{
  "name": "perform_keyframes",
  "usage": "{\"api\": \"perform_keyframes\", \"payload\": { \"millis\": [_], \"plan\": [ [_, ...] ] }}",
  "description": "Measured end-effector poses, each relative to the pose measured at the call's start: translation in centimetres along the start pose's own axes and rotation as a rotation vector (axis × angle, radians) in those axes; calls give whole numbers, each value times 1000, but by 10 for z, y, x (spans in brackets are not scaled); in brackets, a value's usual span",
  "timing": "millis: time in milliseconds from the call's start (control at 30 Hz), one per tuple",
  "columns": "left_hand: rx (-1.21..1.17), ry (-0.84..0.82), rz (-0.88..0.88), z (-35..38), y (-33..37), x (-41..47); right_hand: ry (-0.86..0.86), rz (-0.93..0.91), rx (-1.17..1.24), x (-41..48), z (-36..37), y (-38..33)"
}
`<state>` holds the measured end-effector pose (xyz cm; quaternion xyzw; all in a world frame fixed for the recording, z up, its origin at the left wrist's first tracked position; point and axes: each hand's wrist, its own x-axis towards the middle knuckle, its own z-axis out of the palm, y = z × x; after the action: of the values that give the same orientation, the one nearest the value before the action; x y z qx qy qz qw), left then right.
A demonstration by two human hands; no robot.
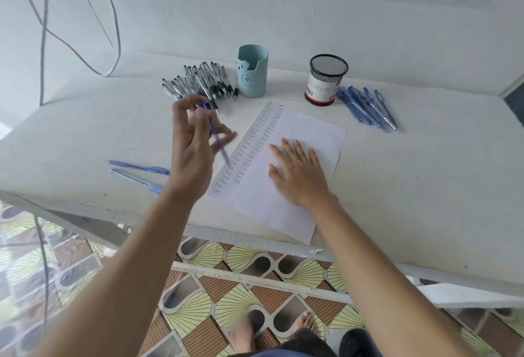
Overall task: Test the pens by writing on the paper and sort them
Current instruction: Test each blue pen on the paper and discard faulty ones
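Observation:
My left hand [195, 143] is raised above the table and holds a blue pen [219, 143] between its fingers, tip pointing down toward the left edge of the paper; the hand is blurred. My right hand [297, 172] lies flat, fingers straight, pressing on the white paper [312, 132]. Two columns of small written marks run down the paper's left side. A pile of black pens [198, 81] lies at the back left. A group of blue pens [368, 107] lies at the back right. Two more blue pens [136, 172] lie left of my left wrist.
A light blue pen cup [252, 72] stands behind the paper, and a black mesh pen cup [326, 80] stands to its right. The white table [425, 186] has its front edge near my body. Grey cables [44, 30] hang at the left. Patterned floor tiles lie below.

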<state>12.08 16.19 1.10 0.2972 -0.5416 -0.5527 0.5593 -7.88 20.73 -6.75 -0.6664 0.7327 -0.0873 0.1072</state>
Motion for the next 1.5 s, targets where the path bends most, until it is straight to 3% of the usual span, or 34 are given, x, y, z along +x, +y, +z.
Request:
{"api": "perform_keyframes", "payload": {
  "millis": [100, 167, 400, 533, 667, 767, 933, 1167, 1500],
  "plan": [
    [-245, 66, -234, 15, 4, 1, 10, 3, -6, 0, 1, -1],
    [-328, 20, -326, 19, 3, 2, 15, 0, 0, 0, 1, -1],
    [-466, 84, -355, 10, -4, 2, 12, -2, 15, -1, 0, -1],
    [-243, 162, -291, 2, -21, 9, -1, -6, -10, 0, -1, -1],
    [-218, 161, -298, -13, -35, 10, -5, -4, -34, 0, -1, 0],
    [38, 46, -318, -16, -44, 9, -29, 6, -27, 1, -1, 1],
    [462, 0, -267, -14, -52, 3, -20, 10, -9, 1, -1, 0],
    [606, 110, -243, -19, -57, -4, -19, 3, -18, 0, -1, 1],
    [688, 43, -179, -20, -62, -5, -7, 1, -27, 0, 0, 1]
  ]
}}
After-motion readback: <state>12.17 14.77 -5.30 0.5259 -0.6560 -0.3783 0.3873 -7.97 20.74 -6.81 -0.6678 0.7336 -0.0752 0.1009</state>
